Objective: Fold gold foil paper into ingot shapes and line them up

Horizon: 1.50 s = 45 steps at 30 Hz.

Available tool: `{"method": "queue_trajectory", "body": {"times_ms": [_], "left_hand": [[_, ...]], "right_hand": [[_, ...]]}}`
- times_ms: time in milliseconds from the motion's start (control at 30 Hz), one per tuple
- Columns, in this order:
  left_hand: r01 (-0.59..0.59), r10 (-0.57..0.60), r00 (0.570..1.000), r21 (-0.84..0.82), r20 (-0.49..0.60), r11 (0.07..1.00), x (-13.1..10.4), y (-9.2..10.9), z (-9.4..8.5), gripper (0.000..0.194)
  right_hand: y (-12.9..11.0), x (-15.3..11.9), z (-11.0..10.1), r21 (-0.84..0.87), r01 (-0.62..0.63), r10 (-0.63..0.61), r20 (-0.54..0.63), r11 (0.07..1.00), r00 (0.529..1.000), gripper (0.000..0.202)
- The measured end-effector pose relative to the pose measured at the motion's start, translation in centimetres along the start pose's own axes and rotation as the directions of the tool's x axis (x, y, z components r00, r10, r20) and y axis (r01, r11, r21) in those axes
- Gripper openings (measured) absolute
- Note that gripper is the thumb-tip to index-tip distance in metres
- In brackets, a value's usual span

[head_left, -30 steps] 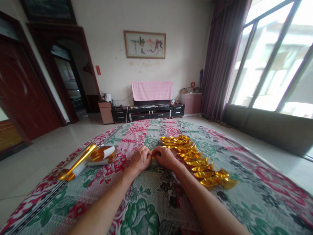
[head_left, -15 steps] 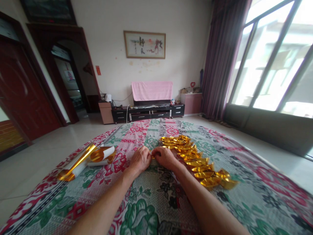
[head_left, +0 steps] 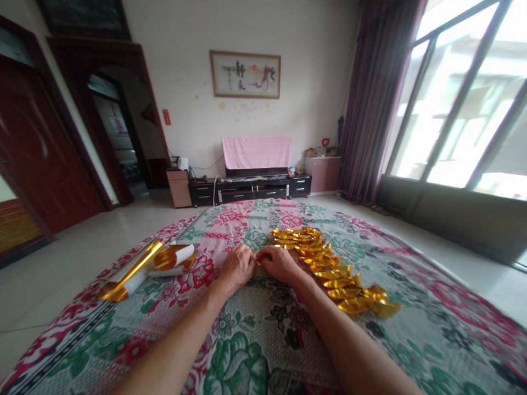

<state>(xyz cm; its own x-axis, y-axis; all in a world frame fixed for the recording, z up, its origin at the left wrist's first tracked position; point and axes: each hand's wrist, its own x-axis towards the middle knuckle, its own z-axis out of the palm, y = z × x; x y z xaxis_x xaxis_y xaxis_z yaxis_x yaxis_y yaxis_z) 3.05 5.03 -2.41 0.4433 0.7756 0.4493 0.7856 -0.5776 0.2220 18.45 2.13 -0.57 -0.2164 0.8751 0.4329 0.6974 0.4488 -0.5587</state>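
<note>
My left hand point(head_left: 239, 266) and my right hand point(head_left: 279, 261) meet over the middle of the cloth, fingers closed and pinching. Between their fingertips a bit of gold foil paper point(head_left: 259, 263) shows; most of it is hidden by the fingers. Just right of my right hand lie several folded gold foil paper ingots point(head_left: 335, 273), lined up in a slanting row with their pointed ends outward. Off to the left are loosely curled sheets of gold foil paper point(head_left: 142, 269) with white backs, and a second curled bundle point(head_left: 175, 258) beside them.
A flowered cloth point(head_left: 234, 362) in green, red and grey covers the round table. Beyond it stand a low black cabinet point(head_left: 242, 195) and a pink cloth point(head_left: 257, 152) draped over something. A window point(head_left: 461, 104) is on the right, a dark red door point(head_left: 45, 131) on the left.
Both hands stay almost where they were, still pinching the foil paper. The whole view has shifted very slightly; the ingots and curled sheets lie as before.
</note>
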Motion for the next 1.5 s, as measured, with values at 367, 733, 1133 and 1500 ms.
{"method": "queue_trajectory", "body": {"times_ms": [367,733,1133,1500], "left_hand": [[0.014,-0.014,1.0,-0.014,-0.004,1.0,0.0,0.0,-0.1,0.012],[0.048,-0.047,0.999,-0.132,0.007,0.99,0.4,-0.8,0.1,0.01],[0.102,-0.04,0.989,-0.448,0.145,0.888,0.3,-1.9,-1.9,0.025],[0.012,0.016,0.998,-0.41,0.064,0.912,0.5,-2.0,-0.7,0.017]], "right_hand": [[-0.4,0.4,0.4,-0.074,-0.076,0.077,0.016,0.994,0.997,0.02],[-0.2,0.3,0.3,-0.045,-0.031,0.032,0.035,0.999,0.999,0.021],[-0.3,0.3,0.3,-0.045,0.0,0.001,0.031,0.999,1.0,0.021],[-0.2,0.3,0.5,-0.084,0.038,-0.036,0.031,0.996,0.999,0.025]]}}
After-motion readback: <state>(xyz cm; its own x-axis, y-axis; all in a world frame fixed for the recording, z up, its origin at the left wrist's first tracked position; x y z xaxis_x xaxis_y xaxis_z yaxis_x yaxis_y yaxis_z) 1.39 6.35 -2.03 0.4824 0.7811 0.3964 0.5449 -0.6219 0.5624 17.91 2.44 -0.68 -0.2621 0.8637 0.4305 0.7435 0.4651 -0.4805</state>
